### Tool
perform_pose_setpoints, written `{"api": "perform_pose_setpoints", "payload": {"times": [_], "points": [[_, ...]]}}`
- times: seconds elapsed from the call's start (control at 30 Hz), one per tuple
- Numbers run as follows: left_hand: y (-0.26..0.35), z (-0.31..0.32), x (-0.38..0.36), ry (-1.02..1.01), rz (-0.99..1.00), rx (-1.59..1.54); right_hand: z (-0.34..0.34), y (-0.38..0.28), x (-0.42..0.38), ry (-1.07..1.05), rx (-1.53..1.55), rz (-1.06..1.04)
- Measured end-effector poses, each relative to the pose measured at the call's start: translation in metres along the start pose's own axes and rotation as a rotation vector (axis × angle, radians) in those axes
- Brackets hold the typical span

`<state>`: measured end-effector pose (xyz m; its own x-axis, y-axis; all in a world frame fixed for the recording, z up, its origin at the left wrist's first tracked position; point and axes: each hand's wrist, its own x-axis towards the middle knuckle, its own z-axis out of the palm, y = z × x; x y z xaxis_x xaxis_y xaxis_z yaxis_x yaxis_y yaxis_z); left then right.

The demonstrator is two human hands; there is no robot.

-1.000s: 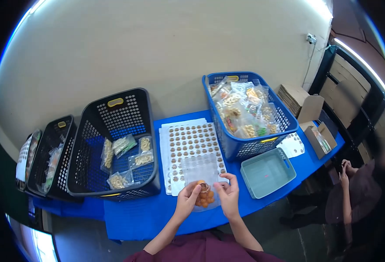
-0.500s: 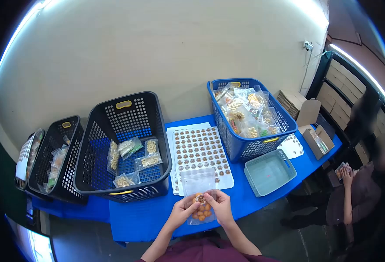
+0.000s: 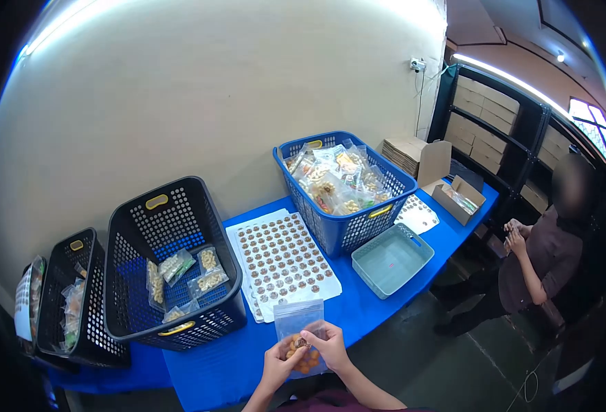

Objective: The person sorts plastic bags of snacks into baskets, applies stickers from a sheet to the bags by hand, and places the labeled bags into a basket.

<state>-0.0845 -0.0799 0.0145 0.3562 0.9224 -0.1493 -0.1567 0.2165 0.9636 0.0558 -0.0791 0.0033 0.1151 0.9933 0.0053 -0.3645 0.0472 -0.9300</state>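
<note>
A clear zip bag (image 3: 299,314) with round orange pieces inside is held upright between my two hands near the table's front edge. My left hand (image 3: 279,365) grips its left side, fingers closed on the plastic. On the right side my right hand (image 3: 329,348) pinches the bag, its thumb on a round brown sticker (image 3: 302,342) on the bag's front. Just beyond the bag lie sheets of round stickers (image 3: 282,257) on the blue cloth.
A dark basket (image 3: 231,302) with several bags stands left, with more dark baskets (image 3: 93,343) beyond. Right are a full blue basket (image 3: 337,230), a green tray (image 3: 394,264), an open carton (image 3: 473,199) and cardboard stack (image 3: 402,154). A person (image 3: 540,254) stands at right.
The view has turned to the right, showing more of the shelves and the other person, whose hands are now raised together. My hands still hold the bag, thumbs by the sticker.
</note>
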Motion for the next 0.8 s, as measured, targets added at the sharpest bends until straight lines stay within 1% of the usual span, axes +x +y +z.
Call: {"api": "perform_pose_setpoints", "payload": {"times": [0.07,0.17,0.27,0.37,0.47,0.57,0.67,0.7,0.8], "points": [[0.002,0.0,-0.006,0.023,-0.028,-0.032,0.001,0.0,-0.002,-0.013,-0.067,-0.045],[0.006,-0.003,-0.008,-0.002,-0.015,-0.077,0.005,-0.005,-0.007,-0.02,-0.06,-0.012],[-0.004,-0.007,-0.008,0.005,0.09,0.047,0.006,-0.003,-0.011,-0.051,-0.183,-0.108],[-0.008,-0.012,-0.011,-0.02,0.064,0.11,0.007,0.004,-0.015,-0.032,-0.052,-0.016],[-0.016,-0.018,-0.01,-0.035,0.109,0.244,0.01,0.016,-0.018,0.011,0.087,0.034],[-0.015,-0.026,-0.013,-0.053,0.089,0.201,0.016,0.018,-0.018,0.036,0.06,0.086],[-0.001,-0.033,-0.013,-0.035,0.035,0.037,0.013,0.031,-0.01,-0.029,0.056,0.087],[-0.007,-0.036,-0.009,0.051,0.119,0.07,0.015,0.028,-0.012,-0.062,0.038,0.098],[-0.008,-0.043,-0.004,0.186,0.158,0.058,0.027,0.021,-0.013,-0.154,0.009,0.117]]}}
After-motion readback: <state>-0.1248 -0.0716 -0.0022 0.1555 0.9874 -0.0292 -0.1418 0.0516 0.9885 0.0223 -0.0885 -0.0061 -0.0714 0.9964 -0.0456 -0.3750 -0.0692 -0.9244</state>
